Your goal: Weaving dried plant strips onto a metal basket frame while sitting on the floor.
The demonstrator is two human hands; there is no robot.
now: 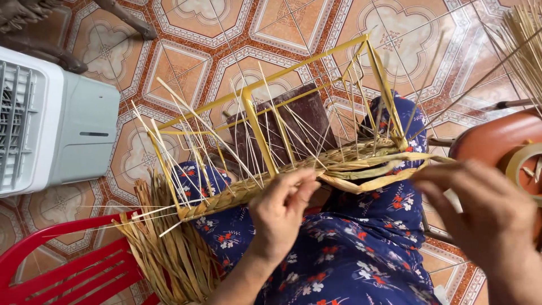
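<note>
A yellow metal frame (255,107) rests on my lap, strung with many thin pale sticks (265,135). Along its near edge runs a woven band of dried straw-coloured leaf strips (316,167). My left hand (279,217) pinches the woven band near the middle, fingers closed on a strip. My right hand (483,206) grips the loose ends of the leaf strips (395,169) at the right and holds them taut. A fringe of loose strip ends (169,254) hangs down at the left. My lap is covered by dark blue flowered cloth (361,254).
A white and grey appliance (51,124) stands on the patterned tile floor (197,62) at the left. A red plastic chair (68,265) is at the bottom left. A brown round container (497,138) and a bundle of sticks (522,34) sit at the right.
</note>
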